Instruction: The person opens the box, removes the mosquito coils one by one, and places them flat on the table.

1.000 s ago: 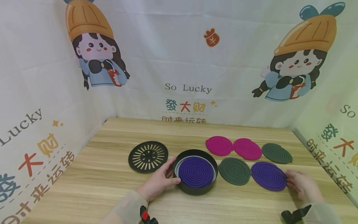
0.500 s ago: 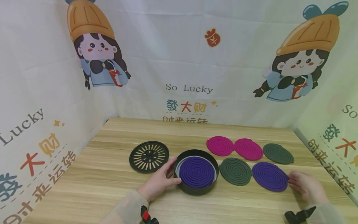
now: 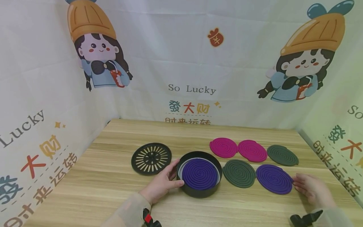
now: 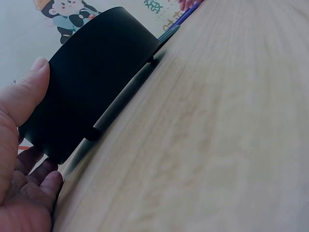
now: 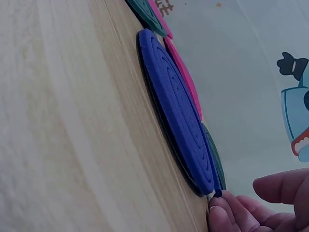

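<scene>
My left hand (image 3: 161, 184) grips the round black mosquito coil holder (image 3: 200, 193) from its left side, thumb on the near wall and fingers round the far side. Inside the holder lies a purple mosquito coil (image 3: 199, 174) with a pale ring around it. My right hand (image 3: 313, 190) rests at the right edge of a second purple coil (image 3: 274, 179) lying flat on the table. In the right wrist view, its loosely bent fingertips touch the end of that purple coil (image 5: 176, 116), while the thumb (image 5: 277, 187) stands apart from it.
A slotted black lid (image 3: 151, 159) lies left of the holder. Between holder and purple coil is a green coil (image 3: 239, 173). Behind sit a pink coil (image 3: 223, 147), another pink coil (image 3: 252, 150) and a green one (image 3: 282, 155). Printed cloth (image 3: 158, 60) hangs around the table.
My right hand has shifted slightly right, its fingertips still at the purple coil's edge. My left hand and the holder keep their place; the head view has moved a little.
</scene>
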Demonstrator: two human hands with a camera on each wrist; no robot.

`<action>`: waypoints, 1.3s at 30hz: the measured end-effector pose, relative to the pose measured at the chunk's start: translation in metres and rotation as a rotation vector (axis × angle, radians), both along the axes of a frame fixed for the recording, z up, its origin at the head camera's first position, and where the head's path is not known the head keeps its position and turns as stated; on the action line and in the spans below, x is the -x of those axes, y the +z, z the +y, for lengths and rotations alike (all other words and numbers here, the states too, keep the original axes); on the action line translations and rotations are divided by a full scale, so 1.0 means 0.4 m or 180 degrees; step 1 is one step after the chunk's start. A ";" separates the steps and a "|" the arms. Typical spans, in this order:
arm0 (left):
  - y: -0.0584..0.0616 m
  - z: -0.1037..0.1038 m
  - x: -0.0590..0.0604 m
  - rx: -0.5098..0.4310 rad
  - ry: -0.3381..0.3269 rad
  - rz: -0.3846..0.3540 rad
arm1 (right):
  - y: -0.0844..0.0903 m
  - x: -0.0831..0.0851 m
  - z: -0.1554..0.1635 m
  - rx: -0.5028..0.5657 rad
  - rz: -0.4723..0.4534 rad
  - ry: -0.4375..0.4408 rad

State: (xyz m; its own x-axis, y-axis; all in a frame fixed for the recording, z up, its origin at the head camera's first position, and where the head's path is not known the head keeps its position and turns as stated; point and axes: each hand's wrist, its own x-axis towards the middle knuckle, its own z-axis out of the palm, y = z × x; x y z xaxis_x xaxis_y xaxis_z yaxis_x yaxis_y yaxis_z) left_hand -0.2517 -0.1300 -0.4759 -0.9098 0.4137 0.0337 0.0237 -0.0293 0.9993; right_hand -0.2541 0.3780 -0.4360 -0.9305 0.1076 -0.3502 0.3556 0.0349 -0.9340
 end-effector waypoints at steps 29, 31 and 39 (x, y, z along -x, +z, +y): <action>-0.007 0.001 0.002 -0.0071 -0.0032 -0.0003 | 0.081 -0.003 -0.217 0.0062 0.0745 0.0127; -0.008 0.002 0.003 -0.0064 -0.0042 0.0010 | 0.090 0.004 -0.261 -0.0054 0.0783 0.0206; -0.006 0.002 0.003 -0.0057 -0.0005 0.0026 | 0.114 0.036 -0.430 -0.0176 0.0956 0.0568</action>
